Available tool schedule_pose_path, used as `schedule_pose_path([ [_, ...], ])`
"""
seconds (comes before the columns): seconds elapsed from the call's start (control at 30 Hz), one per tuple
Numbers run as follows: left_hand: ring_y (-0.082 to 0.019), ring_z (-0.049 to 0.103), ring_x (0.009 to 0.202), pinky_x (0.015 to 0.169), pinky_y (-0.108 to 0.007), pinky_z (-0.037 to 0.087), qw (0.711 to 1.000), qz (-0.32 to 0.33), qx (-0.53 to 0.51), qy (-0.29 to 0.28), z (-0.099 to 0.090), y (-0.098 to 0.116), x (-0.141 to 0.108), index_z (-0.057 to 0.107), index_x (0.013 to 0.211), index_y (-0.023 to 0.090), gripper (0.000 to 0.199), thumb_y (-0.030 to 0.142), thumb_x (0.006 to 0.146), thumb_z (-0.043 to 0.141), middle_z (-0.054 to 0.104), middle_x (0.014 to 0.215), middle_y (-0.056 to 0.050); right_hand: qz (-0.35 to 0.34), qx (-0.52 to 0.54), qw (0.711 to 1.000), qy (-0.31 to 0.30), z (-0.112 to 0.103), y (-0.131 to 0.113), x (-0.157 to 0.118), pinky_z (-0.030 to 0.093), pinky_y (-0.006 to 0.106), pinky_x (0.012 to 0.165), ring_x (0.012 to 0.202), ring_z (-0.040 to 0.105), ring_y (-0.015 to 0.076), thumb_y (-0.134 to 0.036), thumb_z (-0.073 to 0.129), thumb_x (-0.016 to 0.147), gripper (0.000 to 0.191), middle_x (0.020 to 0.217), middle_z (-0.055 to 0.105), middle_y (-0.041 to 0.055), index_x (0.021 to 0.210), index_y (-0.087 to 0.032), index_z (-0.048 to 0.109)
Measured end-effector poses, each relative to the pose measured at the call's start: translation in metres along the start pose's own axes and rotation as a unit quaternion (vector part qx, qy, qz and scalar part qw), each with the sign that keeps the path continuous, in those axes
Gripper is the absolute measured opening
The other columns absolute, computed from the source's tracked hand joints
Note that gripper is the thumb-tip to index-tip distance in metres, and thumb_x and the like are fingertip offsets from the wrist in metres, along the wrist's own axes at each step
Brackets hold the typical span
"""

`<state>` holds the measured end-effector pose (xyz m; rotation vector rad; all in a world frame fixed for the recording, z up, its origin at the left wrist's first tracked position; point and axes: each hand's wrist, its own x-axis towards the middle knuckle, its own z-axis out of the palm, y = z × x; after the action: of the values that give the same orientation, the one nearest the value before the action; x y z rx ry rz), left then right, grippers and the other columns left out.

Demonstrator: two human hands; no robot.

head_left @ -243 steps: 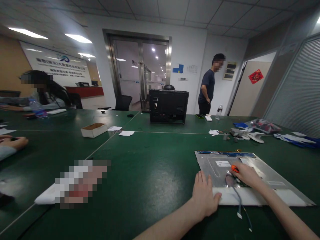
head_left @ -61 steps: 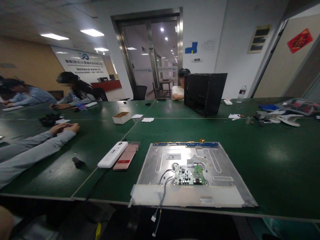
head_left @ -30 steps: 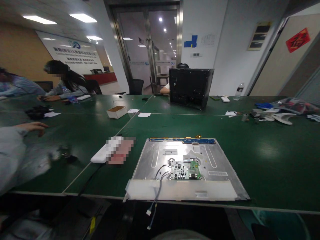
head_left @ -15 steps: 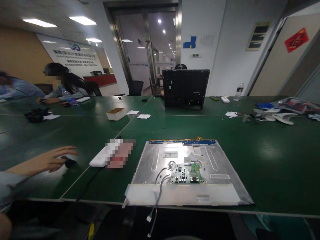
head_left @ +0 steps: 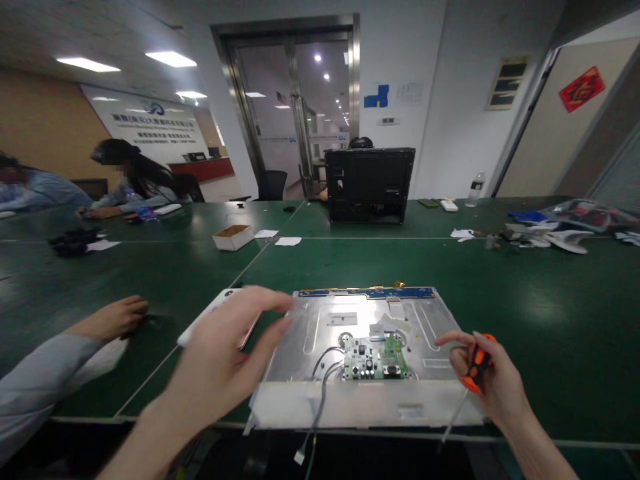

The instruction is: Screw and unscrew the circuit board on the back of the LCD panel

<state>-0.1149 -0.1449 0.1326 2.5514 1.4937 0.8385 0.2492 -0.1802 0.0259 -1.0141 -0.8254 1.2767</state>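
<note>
An LCD panel (head_left: pixel 310 405) lies back side up at the table's near edge. A green circuit board (head_left: pixel 373 358) sits at its middle, and thin cables (head_left: pixel 323 400) run from the board over the near edge, ending in a loose plug. A blue strip board (head_left: pixel 370 293) lines the panel's far edge. My left hand (head_left: pixel 225 340), slightly blurred, hovers left of the panel with thumb and fingers apart and nothing between them. Over the panel's right side, my right hand (head_left: pixel 487 373) grips an orange and black screwdriver (head_left: pixel 479 363), its shaft pointing down toward me.
Behind my left hand lies a white phone-like slab (head_left: pixel 200 327). A co-worker's hand (head_left: pixel 113 319) and sleeve are at the left. Farther back are a small box (head_left: pixel 233 237), paper pieces (head_left: pixel 289 241), a black monitor housing (head_left: pixel 370 185), a bottle (head_left: pixel 476 189) and assorted parts (head_left: pixel 545 233).
Both my hands have come into view, the right one with the screwdriver. The co-worker's hand has drawn its fingers in. The view has tilted slightly upward.
</note>
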Motion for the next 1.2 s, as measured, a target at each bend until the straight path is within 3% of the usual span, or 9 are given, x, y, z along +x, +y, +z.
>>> schedule_pose_path([
  [0.1, -0.020, 0.059, 0.083, 0.075, -0.031, 0.046, 0.986, 0.068, -0.063, -0.138, 0.048, 0.006, 0.007, 0.064, 0.087, 0.021, 0.018, 0.028, 0.089, 0.048, 0.064, 0.089, -0.004, 0.016, 0.009, 1.000, 0.008, -0.011, 0.018, -0.003, 0.012, 0.022, 0.037, 0.038, 0.017, 0.0066, -0.059, 0.053, 0.076, 0.051, 0.042, 0.023, -0.0064, 0.072, -0.011, 0.072],
  [0.17, -0.019, 0.058, 0.081, 0.071, -0.028, 0.043, 0.968, 0.061, -0.080, -0.230, 0.077, -0.002, 0.004, 0.064, 0.084, 0.020, 0.015, 0.021, 0.087, 0.049, 0.063, 0.088, -0.004, 0.014, 0.018, 1.000, 0.003, -0.014, 0.025, -0.006, 0.013, 0.022, 0.037, 0.038, 0.017, 0.0068, -0.060, 0.052, 0.077, 0.052, 0.043, 0.023, -0.0063, 0.074, -0.012, 0.072],
  [0.3, -0.018, 0.057, 0.076, 0.067, -0.026, 0.040, 0.964, 0.010, -0.097, -0.248, 0.108, -0.020, -0.006, 0.061, 0.085, 0.018, 0.008, 0.018, 0.082, 0.054, 0.061, 0.085, -0.004, 0.002, 0.028, 0.999, 0.022, -0.019, 0.037, -0.009, 0.015, 0.022, 0.037, 0.040, 0.016, 0.0074, -0.058, 0.050, 0.080, 0.049, 0.046, 0.022, -0.0066, 0.077, -0.013, 0.071],
  [0.53, -0.017, 0.055, 0.075, 0.069, -0.026, 0.039, 0.961, 0.016, -0.134, -0.242, 0.116, -0.023, 0.000, 0.057, 0.078, 0.017, 0.015, 0.014, 0.086, 0.045, 0.059, 0.082, -0.004, -0.027, 0.019, 0.999, 0.023, -0.015, 0.035, -0.008, 0.025, 0.023, 0.038, 0.041, 0.029, 0.0100, -0.054, 0.049, 0.083, 0.044, 0.045, 0.035, -0.0027, 0.077, -0.016, 0.071],
  [0.8, -0.018, 0.054, 0.081, 0.073, -0.028, 0.042, 0.964, 0.035, -0.131, -0.228, 0.111, -0.022, 0.027, 0.055, 0.079, 0.018, 0.010, 0.014, 0.083, 0.047, 0.059, 0.087, -0.004, -0.095, -0.115, 0.989, -0.018, 0.003, -0.043, 0.009, 0.033, 0.024, 0.039, 0.041, 0.044, 0.0117, -0.045, 0.061, 0.073, 0.028, 0.055, 0.051, 0.0000, 0.067, -0.018, 0.061],
  [0.87, -0.019, 0.054, 0.081, 0.074, -0.029, 0.042, 0.968, 0.042, -0.136, -0.205, 0.112, -0.024, 0.039, 0.055, 0.079, 0.017, 0.012, 0.014, 0.084, 0.045, 0.059, 0.087, -0.005, -0.094, -0.268, 0.958, -0.034, 0.009, -0.054, 0.021, 0.033, 0.025, 0.040, 0.039, 0.042, 0.0115, -0.039, 0.056, 0.079, 0.022, 0.053, 0.051, -0.0019, 0.072, -0.019, 0.061],
  [0.9, -0.019, 0.054, 0.081, 0.074, -0.029, 0.041, 0.971, 0.043, -0.136, -0.190, 0.113, -0.025, 0.046, 0.055, 0.078, 0.017, 0.013, 0.015, 0.084, 0.044, 0.059, 0.087, -0.005, -0.099, -0.372, 0.922, -0.039, 0.012, -0.056, 0.029, 0.036, 0.026, 0.043, 0.043, 0.046, 0.0133, -0.036, 0.054, 0.080, 0.019, 0.056, 0.054, -0.0010, 0.075, -0.020, 0.062],
  [1.0, -0.019, 0.054, 0.079, 0.073, -0.029, 0.041, 0.976, 0.044, -0.114, -0.178, 0.122, -0.031, 0.068, 0.055, 0.075, 0.017, 0.011, 0.015, 0.081, 0.046, 0.059, 0.083, -0.005, -0.122, -0.621, 0.765, -0.116, 0.018, -0.045, 0.051, 0.044, 0.035, 0.078, 0.088, 0.060, 0.0243, -0.028, 0.052, 0.081, 0.021, 0.094, 0.067, 0.0098, 0.090, -0.019, 0.068],
  [1.2, -0.019, 0.054, 0.073, 0.067, -0.027, 0.041, 0.969, 0.011, -0.124, -0.214, 0.145, -0.044, 0.089, 0.058, 0.075, 0.017, 0.012, 0.025, 0.080, 0.051, 0.060, 0.078, -0.004, -0.050, -0.670, 0.716, -0.188, 0.011, -0.004, 0.073, 0.043, 0.038, 0.084, 0.104, 0.056, 0.0321, -0.045, 0.081, 0.050, 0.091, 0.122, 0.057, 0.0153, 0.131, -0.017, 0.053],
])
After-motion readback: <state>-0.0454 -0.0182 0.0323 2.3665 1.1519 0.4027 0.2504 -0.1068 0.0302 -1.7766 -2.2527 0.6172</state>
